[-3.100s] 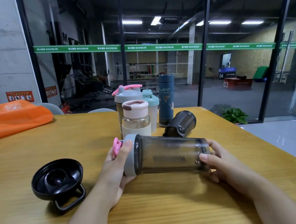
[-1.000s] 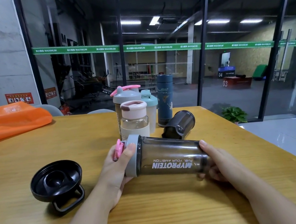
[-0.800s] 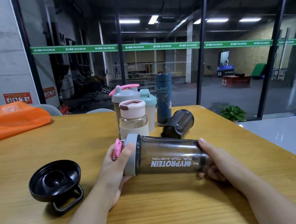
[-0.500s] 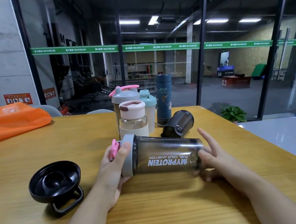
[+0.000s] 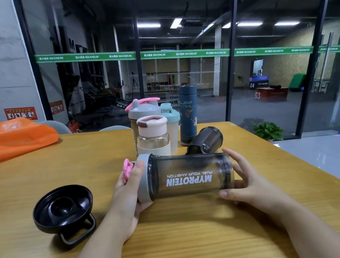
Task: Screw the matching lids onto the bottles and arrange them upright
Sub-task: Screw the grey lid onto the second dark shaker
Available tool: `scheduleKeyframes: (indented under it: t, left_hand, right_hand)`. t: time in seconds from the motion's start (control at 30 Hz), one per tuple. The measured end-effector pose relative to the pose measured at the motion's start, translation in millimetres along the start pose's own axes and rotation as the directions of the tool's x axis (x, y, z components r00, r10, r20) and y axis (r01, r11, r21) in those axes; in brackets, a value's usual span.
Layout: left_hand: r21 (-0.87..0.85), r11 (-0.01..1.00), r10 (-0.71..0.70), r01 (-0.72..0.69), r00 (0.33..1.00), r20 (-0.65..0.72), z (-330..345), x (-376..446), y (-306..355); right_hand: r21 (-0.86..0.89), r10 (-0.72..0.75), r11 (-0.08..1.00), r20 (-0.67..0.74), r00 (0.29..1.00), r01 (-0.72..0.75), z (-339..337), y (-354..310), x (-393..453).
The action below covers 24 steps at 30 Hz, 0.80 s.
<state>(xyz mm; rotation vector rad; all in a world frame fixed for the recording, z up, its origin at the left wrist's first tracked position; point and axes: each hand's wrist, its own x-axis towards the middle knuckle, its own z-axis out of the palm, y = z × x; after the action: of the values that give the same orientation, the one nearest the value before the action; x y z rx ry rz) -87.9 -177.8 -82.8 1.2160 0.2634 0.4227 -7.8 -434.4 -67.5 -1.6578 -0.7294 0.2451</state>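
Observation:
A smoky shaker bottle (image 5: 188,177) with white MYPROTEIN lettering lies on its side between my hands, just above the wooden table (image 5: 182,248). Its grey lid (image 5: 144,178) with a pink flip tab sits on the left end. My left hand (image 5: 130,192) grips that lid, thumb on its rim. My right hand (image 5: 242,182) cups the bottle's base, fingers spread around it. A loose black lid (image 5: 63,210) with a carry loop lies upside down at the left. A dark lidless bottle (image 5: 205,141) lies on its side behind.
Several capped bottles stand upright behind: a grey shaker (image 5: 143,113), a clear bottle with a pink cap (image 5: 152,136), a mint-capped one (image 5: 170,117) and a blue flask (image 5: 188,112). An orange bag (image 5: 7,140) lies at the far left. The table's right edge runs diagonally.
The bottle has turned about its long axis, bringing the lettering round to face me. My right hand loosened, spread its fingers and took a new hold on the base. My left hand stays on the lid.

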Motion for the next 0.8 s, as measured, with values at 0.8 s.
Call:
scheduleKeyframes:
  t: [0.8]
  left_hand:
    - [-0.009, 1.0, 0.027, -0.027, 1.0, 0.008, 4.1, -3.7, -0.4]
  right_hand:
    - [-0.197, 0.061, 0.977, -0.104, 0.993, -0.08, 2.5, -7.2, -7.0]
